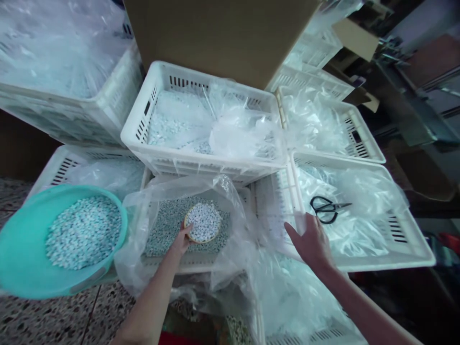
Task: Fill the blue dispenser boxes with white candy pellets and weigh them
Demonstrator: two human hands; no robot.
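Observation:
My left hand [182, 239] grips the rim of a small round bowl [204, 221] heaped with small white pieces. Beneath the bowl, similar grey-green looking pieces [161, 223] fill a crate lined with a clear plastic bag [138, 211]. My right hand [312, 239], thumb spread from the other fingers, is over the near left rim of a white crate [406, 249]; its fingertips are partly hidden. Just beyond it, black-handled scissors [327, 209] lie on clear plastic in that crate. Whether the right hand touches the crate is unclear.
To the left is a turquoise basin [21, 254] holding many small white pieces. White crates with plastic bags surround the work, including one raised behind [201, 165]. A large brown cardboard panel [219, 38] rises at the back. Speckled floor [53, 321] shows at lower left.

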